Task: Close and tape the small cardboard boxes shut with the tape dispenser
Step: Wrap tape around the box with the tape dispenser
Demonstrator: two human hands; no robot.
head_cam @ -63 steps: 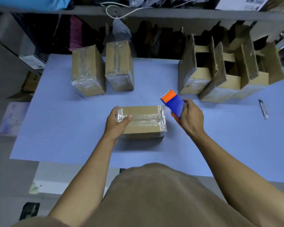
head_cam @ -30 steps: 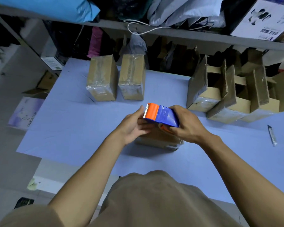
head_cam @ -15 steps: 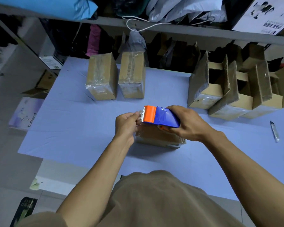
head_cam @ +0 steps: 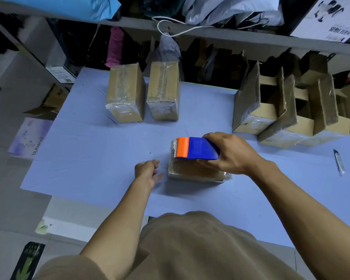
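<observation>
A right hand (head_cam: 231, 153) grips a blue-and-orange tape dispenser (head_cam: 196, 148) atop a taped cardboard box (head_cam: 196, 172). The left hand (head_cam: 148, 171) hovers beside the box, loosely curled, holding nothing. Behind the box: two sealed boxes (head_cam: 143, 93); behind-right, open boxes (head_cam: 291, 110). A utility knife (head_cam: 338, 162) lies right.

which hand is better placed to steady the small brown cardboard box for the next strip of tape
Left. The left hand is empty, just beside the small brown cardboard box; the right hand grips the blue and orange tape dispenser over it.
</observation>
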